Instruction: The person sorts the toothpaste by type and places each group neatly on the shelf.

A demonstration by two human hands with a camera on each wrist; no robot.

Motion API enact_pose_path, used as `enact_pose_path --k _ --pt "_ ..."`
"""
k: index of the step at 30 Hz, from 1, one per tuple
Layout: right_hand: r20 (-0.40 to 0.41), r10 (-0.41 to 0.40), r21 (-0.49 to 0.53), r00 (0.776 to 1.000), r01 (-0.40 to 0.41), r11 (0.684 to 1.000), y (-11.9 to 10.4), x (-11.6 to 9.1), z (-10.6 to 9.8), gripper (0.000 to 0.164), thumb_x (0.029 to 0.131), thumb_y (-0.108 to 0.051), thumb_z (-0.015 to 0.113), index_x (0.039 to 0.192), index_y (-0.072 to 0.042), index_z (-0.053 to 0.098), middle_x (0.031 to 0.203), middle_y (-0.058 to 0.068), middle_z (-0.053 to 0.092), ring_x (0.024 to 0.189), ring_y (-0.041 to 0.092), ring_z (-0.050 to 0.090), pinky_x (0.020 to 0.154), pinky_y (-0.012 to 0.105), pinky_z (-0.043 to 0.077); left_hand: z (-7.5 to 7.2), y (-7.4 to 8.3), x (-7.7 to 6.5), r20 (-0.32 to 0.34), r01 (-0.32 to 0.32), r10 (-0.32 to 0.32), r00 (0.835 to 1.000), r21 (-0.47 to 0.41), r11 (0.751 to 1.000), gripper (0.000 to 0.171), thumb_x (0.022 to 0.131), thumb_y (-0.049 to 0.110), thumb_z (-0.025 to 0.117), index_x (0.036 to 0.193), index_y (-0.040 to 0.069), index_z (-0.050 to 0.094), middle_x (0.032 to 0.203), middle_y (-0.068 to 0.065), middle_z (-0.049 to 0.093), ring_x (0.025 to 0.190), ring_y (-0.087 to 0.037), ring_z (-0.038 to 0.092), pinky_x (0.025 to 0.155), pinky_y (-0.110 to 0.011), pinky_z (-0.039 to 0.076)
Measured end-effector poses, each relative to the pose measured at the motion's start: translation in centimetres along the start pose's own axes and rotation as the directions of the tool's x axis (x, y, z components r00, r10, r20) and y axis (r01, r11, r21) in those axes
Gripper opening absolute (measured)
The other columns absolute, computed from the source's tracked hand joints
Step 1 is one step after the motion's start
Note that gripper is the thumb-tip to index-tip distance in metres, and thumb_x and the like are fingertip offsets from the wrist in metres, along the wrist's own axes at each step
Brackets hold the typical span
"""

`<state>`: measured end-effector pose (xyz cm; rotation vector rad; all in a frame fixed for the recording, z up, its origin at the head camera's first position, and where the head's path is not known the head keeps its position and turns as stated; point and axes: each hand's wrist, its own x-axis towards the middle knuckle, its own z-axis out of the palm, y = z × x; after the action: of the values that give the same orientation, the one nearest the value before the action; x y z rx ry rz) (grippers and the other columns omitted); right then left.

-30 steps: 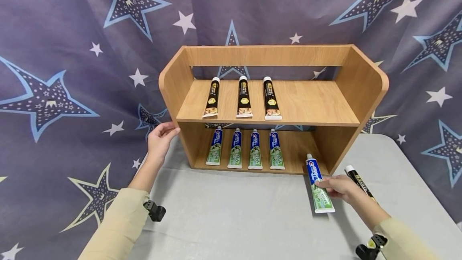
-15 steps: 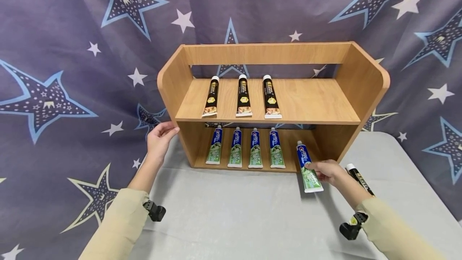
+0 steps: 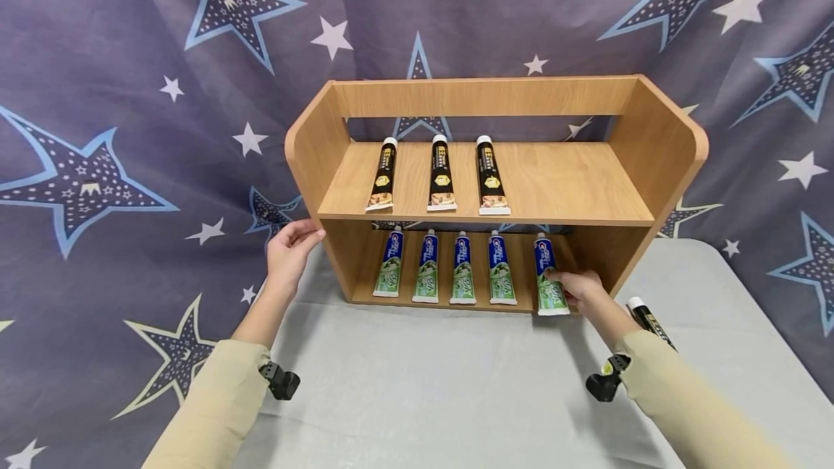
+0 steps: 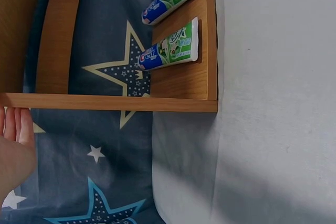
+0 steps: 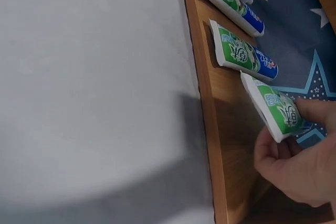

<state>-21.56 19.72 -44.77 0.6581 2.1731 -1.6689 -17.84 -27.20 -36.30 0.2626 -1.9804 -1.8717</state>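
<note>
My right hand [image 3: 583, 292] pinches a blue-and-green toothpaste tube [image 3: 549, 298] at the right end of the wooden shelf's [image 3: 573, 183] lower level. Its cap points to the back; in the right wrist view this tube [image 5: 275, 109] looks tilted, its flat end raised above the board. To its left, several matching tubes lie in a row, the nearest being a toothpaste tube [image 3: 502, 277]. My left hand [image 3: 287, 255] rests its fingertips against the shelf's left side panel; the left wrist view shows extended fingers [image 4: 18, 124] at the panel edge.
Three black tubes [image 3: 441, 178] lie on the upper level, left and middle. Another black tube [image 3: 648, 320] lies on the grey-covered table [image 3: 443, 382] right of the shelf, partly behind the right forearm. A star-patterned curtain [image 3: 195, 129] hangs behind.
My right hand has carried the toothpaste tube leftward and away from me, from in front of the shelf into the lower level. The left hand has stayed at the side panel.
</note>
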Motion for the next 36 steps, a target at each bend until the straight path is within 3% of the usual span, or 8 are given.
enact_pose_path --k 5,8,11,14,18,21,27,36 --pt "-0.047 -0.016 0.01 0.999 0.016 1.0 -0.6 1.7 0.3 0.071 0.085 -0.019 0.069 0.138 0.012 0.033 0.097 0.002 0.053 0.071 0.007 0.051 0.06 0.017 0.048 -0.1 -0.1 0.0 0.002 -0.005 0.005 1.0 0.004 1.0 0.017 0.084 -0.003 0.067 0.095 0.009 0.062 0.077 0.021 0.065 0.077 0.006 0.062 0.074 -0.008 0.052" --pt "-0.05 -0.032 -0.05 0.998 0.03 0.998 -0.9 2.5 0.1 0.074 0.084 -0.021 0.07 0.139 0.012 0.032 0.097 0.002 0.053 0.069 0.006 0.051 0.061 0.018 0.048 -0.1 -0.1 0.1 0.002 -0.009 0.009 1.0 -0.002 1.0 0.018 0.083 -0.004 0.067 0.093 0.011 0.062 0.077 0.021 0.065 0.077 0.006 0.062 0.074 -0.008 0.052" --pt "-0.047 -0.038 -0.112 0.998 0.032 0.993 -1.1 3.0 0.0 0.079 0.085 -0.024 0.07 0.142 0.012 0.029 0.115 0.012 0.054 0.081 0.012 0.054 0.069 0.021 0.051 0.0 -0.2 0.1 0.009 -0.014 0.015 1.0 -0.01 1.0 0.019 0.083 -0.004 0.067 0.092 0.011 0.062 0.077 0.021 0.066 0.077 0.005 0.063 0.074 -0.009 0.053" --pt "-0.042 -0.047 -0.138 0.998 0.041 0.99 -1.1 3.3 0.1 0.083 0.085 -0.024 0.069 0.144 0.013 0.025 0.135 0.021 0.045 0.096 0.018 0.054 0.082 0.028 0.054 0.0 -0.2 0.1 0.014 -0.019 0.019 1.0 -0.004 1.0 0.017 0.084 -0.004 0.067 0.094 0.008 0.062 0.077 0.021 0.065 0.078 0.005 0.063 0.075 -0.009 0.053" --pt "-0.036 -0.056 -0.131 0.998 0.051 0.99 -0.8 3.8 0.4 0.084 0.084 -0.021 0.07 0.144 0.014 0.021 0.141 0.026 0.039 0.104 0.024 0.054 0.094 0.037 0.054 -0.1 -0.1 0.0 0.014 -0.012 0.011 1.0 0.019 1.0 0.018 0.084 -0.003 0.067 0.1 0.001 0.061 0.078 0.022 0.064 0.078 0.006 0.062 0.075 -0.008 0.052" --pt "-0.032 -0.06 -0.136 0.998 0.056 0.989 -0.4 4.3 0.8 0.081 0.085 -0.019 0.069 0.143 0.014 0.024 0.14 0.025 0.04 0.105 0.024 0.054 0.093 0.036 0.055 -0.2 0.0 0.0 0.013 -0.007 0.007 1.0 0.028 1.0 0.019 0.084 -0.003 0.067 0.102 -0.001 0.06 0.078 0.022 0.064 0.079 0.006 0.062 0.075 -0.008 0.052" --pt "-0.03 -0.086 -0.164 0.996 0.08 0.983 -0.2 4.4 1.0 0.076 0.085 -0.018 0.07 0.141 0.014 0.03 0.134 0.025 0.046 0.095 0.02 0.057 0.077 0.027 0.058 -0.1 0.0 0.0 0.012 -0.008 0.008 1.0 0.04 0.999 0.019 0.085 -0.001 0.067 0.102 -0.001 0.06 0.078 0.022 0.064 0.08 0.006 0.062 0.076 -0.008 0.052" --pt "-0.03 -0.115 -0.169 0.993 0.109 0.98 0.0 5.4 1.0 0.079 0.073 -0.021 0.082 0.129 0.017 0.042 0.103 0.018 0.057 0.076 0.016 0.058 0.065 0.024 0.055 -0.2 -0.1 -0.1 0.007 -0.002 0.002 1.0 0.036 0.999 0.017 0.084 -0.001 0.068 0.1 0.002 0.061 0.078 0.022 0.065 0.079 0.005 0.062 0.076 -0.009 0.052"
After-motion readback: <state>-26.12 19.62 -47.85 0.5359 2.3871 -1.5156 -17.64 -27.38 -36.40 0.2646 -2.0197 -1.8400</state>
